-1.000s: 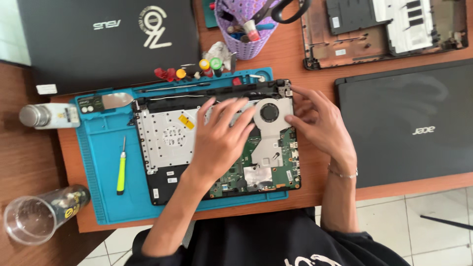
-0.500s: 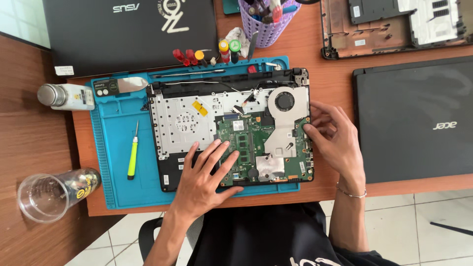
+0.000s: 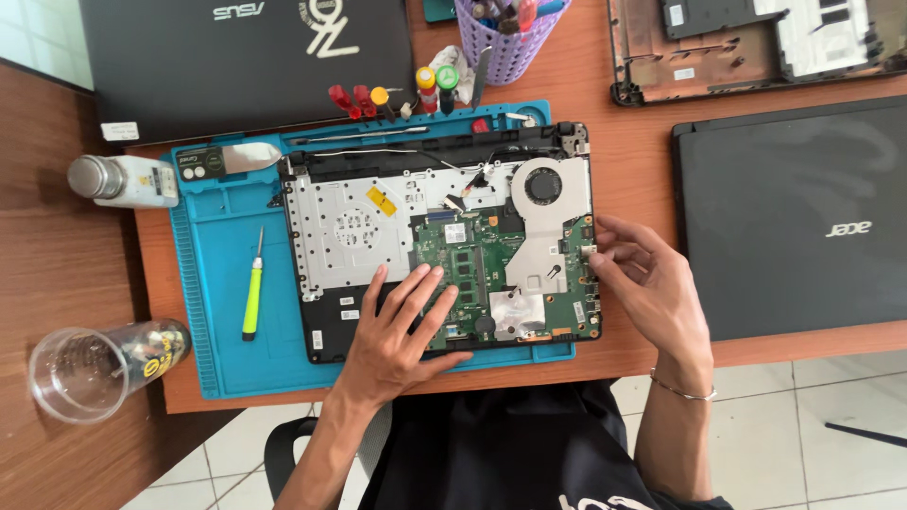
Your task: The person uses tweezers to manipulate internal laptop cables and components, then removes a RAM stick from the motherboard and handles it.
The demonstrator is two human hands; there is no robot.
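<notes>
A green-handled screwdriver (image 3: 252, 297) is lying on the blue mat (image 3: 213, 274); a clear cup (image 3: 94, 364) is lying on the bench (image 3: 57, 283).

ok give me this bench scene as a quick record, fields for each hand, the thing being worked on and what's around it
left hand: left hand flat on the lower edge of the opened laptop, fingers spread over the green circuit board
right hand: right hand at the laptop's right edge, fingertips on the board's side
work surface: blue mat on a wooden table
on mat: green-handled screwdriver
left of mat: clear plastic cup, small bottle
right: closed black laptop
</notes>
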